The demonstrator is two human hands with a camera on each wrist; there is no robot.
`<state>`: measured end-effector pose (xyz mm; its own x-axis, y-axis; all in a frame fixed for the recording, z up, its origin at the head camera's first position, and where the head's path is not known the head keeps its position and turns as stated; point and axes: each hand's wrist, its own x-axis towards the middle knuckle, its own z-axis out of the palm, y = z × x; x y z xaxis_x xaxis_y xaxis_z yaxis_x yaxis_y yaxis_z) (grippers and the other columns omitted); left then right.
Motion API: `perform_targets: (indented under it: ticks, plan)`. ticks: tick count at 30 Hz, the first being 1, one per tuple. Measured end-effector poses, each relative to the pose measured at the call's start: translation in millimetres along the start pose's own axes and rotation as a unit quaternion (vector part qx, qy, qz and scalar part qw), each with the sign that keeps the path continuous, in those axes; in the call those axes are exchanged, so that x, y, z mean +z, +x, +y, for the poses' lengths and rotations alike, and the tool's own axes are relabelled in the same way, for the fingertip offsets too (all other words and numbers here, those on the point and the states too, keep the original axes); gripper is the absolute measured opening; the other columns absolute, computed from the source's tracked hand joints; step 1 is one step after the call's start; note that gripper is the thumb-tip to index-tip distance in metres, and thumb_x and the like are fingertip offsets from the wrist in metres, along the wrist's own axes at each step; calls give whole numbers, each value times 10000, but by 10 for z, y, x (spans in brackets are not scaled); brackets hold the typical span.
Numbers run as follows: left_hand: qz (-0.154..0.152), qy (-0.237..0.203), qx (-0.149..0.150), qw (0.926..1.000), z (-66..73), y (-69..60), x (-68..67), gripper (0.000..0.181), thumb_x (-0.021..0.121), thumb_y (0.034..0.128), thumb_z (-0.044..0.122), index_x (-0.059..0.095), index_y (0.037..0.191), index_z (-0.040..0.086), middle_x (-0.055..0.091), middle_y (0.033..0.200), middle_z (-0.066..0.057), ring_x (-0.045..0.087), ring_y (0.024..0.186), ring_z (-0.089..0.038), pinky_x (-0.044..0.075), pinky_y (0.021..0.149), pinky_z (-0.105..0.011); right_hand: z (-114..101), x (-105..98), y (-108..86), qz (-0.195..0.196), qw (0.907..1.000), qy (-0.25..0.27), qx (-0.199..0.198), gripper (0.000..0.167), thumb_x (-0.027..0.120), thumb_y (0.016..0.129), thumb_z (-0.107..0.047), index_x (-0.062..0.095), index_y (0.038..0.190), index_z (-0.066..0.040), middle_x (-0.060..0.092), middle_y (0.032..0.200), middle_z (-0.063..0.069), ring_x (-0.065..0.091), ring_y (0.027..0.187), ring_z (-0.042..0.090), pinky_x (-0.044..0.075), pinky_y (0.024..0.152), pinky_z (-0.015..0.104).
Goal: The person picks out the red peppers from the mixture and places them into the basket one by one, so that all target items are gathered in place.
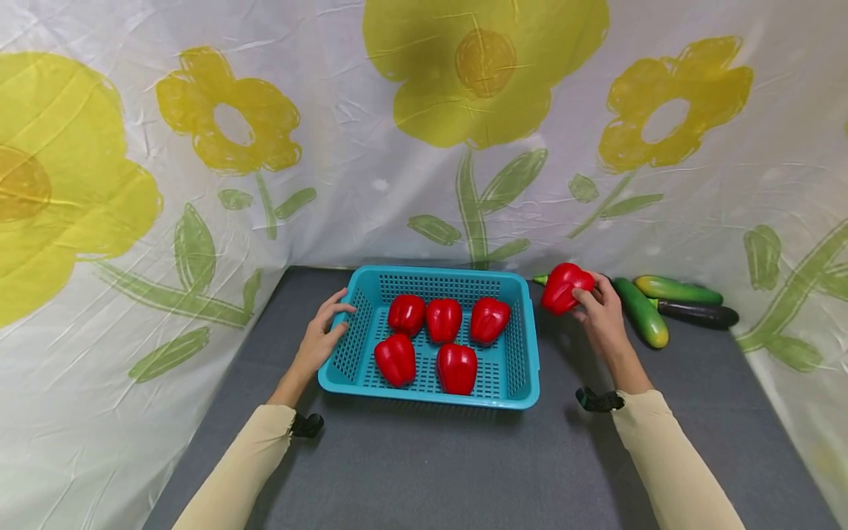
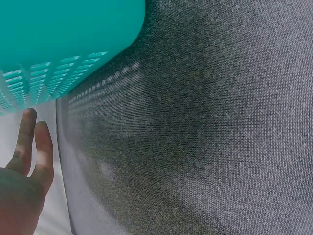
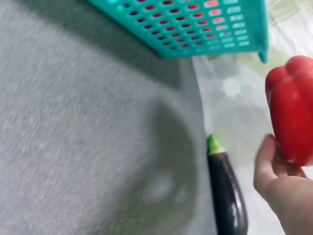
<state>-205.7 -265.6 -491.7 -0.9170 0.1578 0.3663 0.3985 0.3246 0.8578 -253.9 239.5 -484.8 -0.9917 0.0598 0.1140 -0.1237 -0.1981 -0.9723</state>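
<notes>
My right hand (image 1: 601, 318) holds a red bell pepper (image 1: 565, 288) up off the table, just right of the basket; the right wrist view shows the same pepper (image 3: 295, 112) in the fingers. At the left end of the turquoise basket (image 1: 430, 400) is my left hand (image 1: 320, 340), its fingers relaxed and spread along the rim. Several red bell peppers (image 1: 457, 369) lie inside the basket. In the left wrist view, two fingers (image 2: 44, 152) reach toward the basket's slotted wall (image 2: 73, 29).
Right of the basket lie two green-yellow zucchini (image 1: 641, 313) and a dark eggplant (image 1: 698, 313). Another eggplant (image 3: 226, 196) shows below the held pepper. A flower-printed cloth (image 1: 371, 213) hangs behind the dark grey table (image 1: 437, 471).
</notes>
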Motion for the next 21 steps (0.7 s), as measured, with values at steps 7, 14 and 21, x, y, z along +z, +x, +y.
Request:
perform_targets:
  ticks: [7,14,21]
  plan:
    - [-11,25,14,10000,13,-4,0,256,499,955,-145,587,1193,-176,309,1538,-354,268,1415,-520,283,1046,-709,-79,106,12,-316,9985,414,-161,424,624,994,-52,491,1393,-112,462,1347,97,453,1233,263,572,797,360]
    - [-8,26,-13,10000,18,-7,-2,258,496,956,-144,580,1197,-183,307,1540,-352,265,1417,-517,276,1048,-711,-166,197,1,-608,9972,342,-260,497,640,984,-38,476,1444,-130,441,1389,124,434,1265,285,575,774,392]
    - [2,44,-37,10000,14,-3,1,250,498,958,-141,585,1191,-167,310,1537,-352,262,1420,-516,285,1037,-717,-234,262,-4,-926,9939,456,-382,511,615,984,11,483,1464,-106,457,1398,130,465,1250,301,570,788,412]
